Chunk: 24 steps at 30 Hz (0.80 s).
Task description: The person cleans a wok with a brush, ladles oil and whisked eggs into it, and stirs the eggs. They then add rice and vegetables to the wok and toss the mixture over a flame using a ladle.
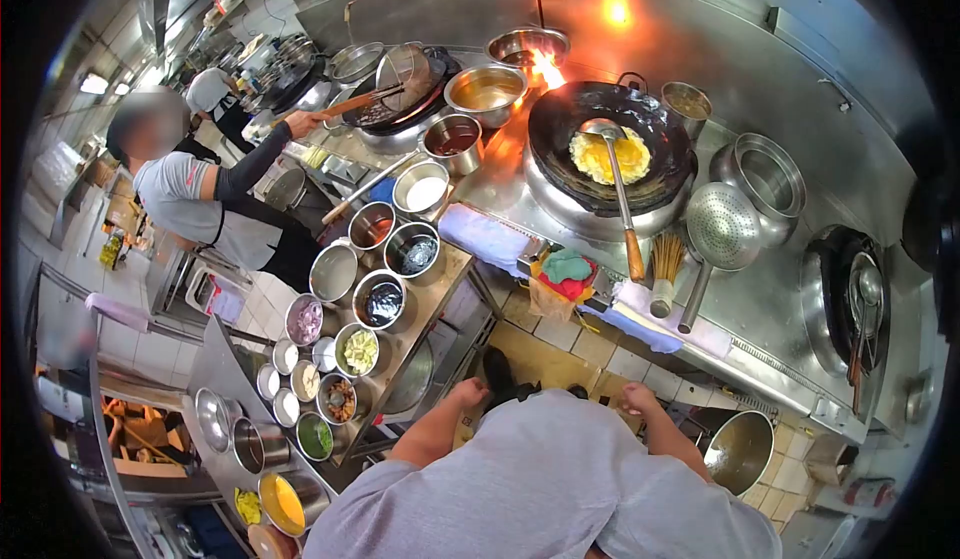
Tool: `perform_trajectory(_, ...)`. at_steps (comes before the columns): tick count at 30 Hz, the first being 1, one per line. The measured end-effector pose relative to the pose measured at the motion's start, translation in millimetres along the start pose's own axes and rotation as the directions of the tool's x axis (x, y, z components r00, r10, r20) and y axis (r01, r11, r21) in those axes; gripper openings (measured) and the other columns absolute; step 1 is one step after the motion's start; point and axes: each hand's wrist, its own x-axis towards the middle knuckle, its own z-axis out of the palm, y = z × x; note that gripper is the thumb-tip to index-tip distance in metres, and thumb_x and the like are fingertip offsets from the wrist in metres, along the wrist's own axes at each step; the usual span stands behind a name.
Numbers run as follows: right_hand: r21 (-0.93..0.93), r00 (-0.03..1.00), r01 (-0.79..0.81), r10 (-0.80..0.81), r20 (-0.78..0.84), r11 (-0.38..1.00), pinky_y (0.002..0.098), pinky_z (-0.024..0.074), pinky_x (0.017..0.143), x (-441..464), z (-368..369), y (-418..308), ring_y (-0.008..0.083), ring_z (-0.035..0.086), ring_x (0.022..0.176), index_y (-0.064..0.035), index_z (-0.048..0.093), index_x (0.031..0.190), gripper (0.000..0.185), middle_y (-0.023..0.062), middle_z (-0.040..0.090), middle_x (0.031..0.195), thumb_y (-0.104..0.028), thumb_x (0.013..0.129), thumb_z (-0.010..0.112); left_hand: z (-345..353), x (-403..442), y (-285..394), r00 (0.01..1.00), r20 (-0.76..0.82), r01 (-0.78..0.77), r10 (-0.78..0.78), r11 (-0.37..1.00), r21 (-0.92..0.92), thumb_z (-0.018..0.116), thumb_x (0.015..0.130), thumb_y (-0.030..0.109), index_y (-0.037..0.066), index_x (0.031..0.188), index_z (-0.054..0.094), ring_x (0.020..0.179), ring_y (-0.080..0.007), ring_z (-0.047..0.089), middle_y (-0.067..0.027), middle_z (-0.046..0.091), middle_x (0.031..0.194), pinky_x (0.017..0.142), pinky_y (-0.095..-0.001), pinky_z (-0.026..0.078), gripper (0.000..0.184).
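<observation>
Left hand (468,393): fingers curled; whether anything is held, I cannot tell.
Right hand (637,398): partly curled; grip likewise unclear.
Ladle (617,181): in the wok (550,144), at 12 o'clock from the right hand.
Egg (588,164): probably best loosened with gentle sweeps, before it sticks.
Ladle axis: bowl toward 11–12, wooden handle (634,256) toward 5–6, past the rim.

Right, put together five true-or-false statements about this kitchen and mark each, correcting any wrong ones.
1. The ladle rests in the wok with the egg. True.
2. The person's left hand grips the ladle. False: it is well away from the ladle.
3. The perforated skimmer lies to the right of the ladle. True.
4. The brush stands inside the wok. False: it is outside, beside the skimmer.
5. Flame shows beside the wok. True.
</observation>
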Motion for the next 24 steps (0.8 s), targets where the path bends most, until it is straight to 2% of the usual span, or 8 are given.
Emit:
perform_trajectory(2, -0.031, 0.999, -0.037, 0.037, -0.014, 0.999, 0.034, 0.0495, 0.049, -19, -12, 3, 0.0185, 0.062, 0.065, -0.0104, 0.056, 0.115, 0.026, 0.0074, 0.063, 0.088, -0.017, 0.09, 0.051, 8, -5, -10, 1.0, 0.014, 0.027, -0.027, 0.999, -0.028, 0.061, 0.084, 0.038, 0.013, 0.105, 0.067, 0.103, -0.0308, 0.061, -0.0124, 0.067, 0.107, 0.09, -0.0398, 0.048, 0.034)
perform_trajectory(4, 0.194, 0.983, -0.171, 0.18, -0.026, 0.966, 0.0345, 0.0489, 0.048, -35, -19, 9, 0.0193, 0.062, 0.061, -0.0101, 0.056, 0.114, 0.026, 0.0088, 0.064, 0.087, -0.015, 0.089, 0.049, 11, -12, -14, 0.995, 0.067, 0.077, -0.072, 0.994, -0.084, 0.061, 0.084, 0.038, 0.013, 0.107, 0.067, 0.104, -0.0309, 0.061, -0.0128, 0.066, 0.109, 0.091, -0.0399, 0.047, 0.035)
perform_trajectory(8, 0.15, 0.981, -0.194, 0.189, 0.047, 0.97, 0.0348, 0.0482, 0.046, -41, -18, 28, 0.0194, 0.061, 0.058, -0.0101, 0.056, 0.115, 0.027, 0.0098, 0.063, 0.087, -0.012, 0.089, 0.047, 21, -24, -1, 0.99, 0.053, 0.138, -0.132, 0.982, -0.131, 0.061, 0.084, 0.037, 0.013, 0.107, 0.067, 0.104, -0.0295, 0.061, -0.0121, 0.066, 0.108, 0.091, -0.0387, 0.048, 0.034)
perform_trajectory(10, 0.197, 0.978, -0.189, 0.202, -0.045, 0.962, 0.0336, 0.0456, 0.044, -50, -9, 17, 0.0191, 0.059, 0.055, -0.0089, 0.06, 0.104, 0.022, 0.01, 0.063, 0.078, -0.008, 0.086, 0.048, 20, -26, 10, 0.998, -0.008, 0.065, -0.066, 0.996, -0.067, 0.061, 0.084, 0.037, 0.013, 0.106, 0.067, 0.103, -0.029, 0.062, -0.0118, 0.067, 0.106, 0.09, -0.038, 0.048, 0.033)
perform_trajectory(13, 0.196, 0.984, -0.171, 0.175, -0.003, 0.965, 0.0326, 0.0423, 0.042, -55, -2, -1, 0.0183, 0.055, 0.051, -0.0086, 0.063, 0.088, 0.016, 0.0091, 0.06, 0.066, -0.005, 0.082, 0.048, 24, -19, 17, 0.999, 0.025, 0.033, -0.03, 0.992, -0.121, 0.061, 0.084, 0.036, 0.013, 0.106, 0.067, 0.102, -0.0287, 0.062, -0.0117, 0.067, 0.105, 0.089, -0.0374, 0.048, 0.033)
perform_trajectory(14, 0.095, 0.987, -0.142, 0.133, 0.087, 0.985, 0.0337, 0.0458, 0.044, -26, 1, 19, 0.0166, 0.06, 0.058, -0.015, 0.059, 0.094, 0.011, 0.0038, 0.06, 0.075, -0.021, 0.089, 0.05, 25, -17, 21, 0.999, 0.001, 0.049, -0.049, 0.989, -0.138, 0.061, 0.084, 0.036, 0.013, 0.106, 0.067, 0.102, -0.0287, 0.062, -0.0117, 0.067, 0.105, 0.089, -0.0374, 0.048, 0.033)
perform_trajectory(20, 0.111, 0.997, 0.04, -0.048, 0.067, 0.993, 0.0318, 0.0434, 0.039, -15, 4, -4, 0.0184, 0.058, 0.054, -0.0097, 0.057, 0.097, 0.013, 0.0075, 0.059, 0.071, -0.017, 0.09, 0.048, 9, -9, 30, 1.0, -0.004, 0.012, -0.012, 0.996, -0.09, 0.061, 0.083, 0.035, 0.013, 0.103, 0.067, 0.099, -0.0288, 0.064, -0.012, 0.068, 0.102, 0.086, -0.0388, 0.05, 0.031)
perform_trajectory(24, -0.013, 0.999, 0.033, -0.032, 0.036, 0.999, 0.0316, 0.0414, 0.037, -23, -7, -3, 0.0193, 0.057, 0.052, -0.0068, 0.057, 0.099, 0.015, 0.0087, 0.059, 0.071, -0.016, 0.091, 0.048, 2, -1, 32, 1.0, 0.002, -0.011, 0.011, 0.997, -0.079, 0.061, 0.083, 0.036, 0.013, 0.102, 0.068, 0.099, -0.0295, 0.063, -0.0113, 0.068, 0.103, 0.086, -0.0396, 0.05, 0.031)
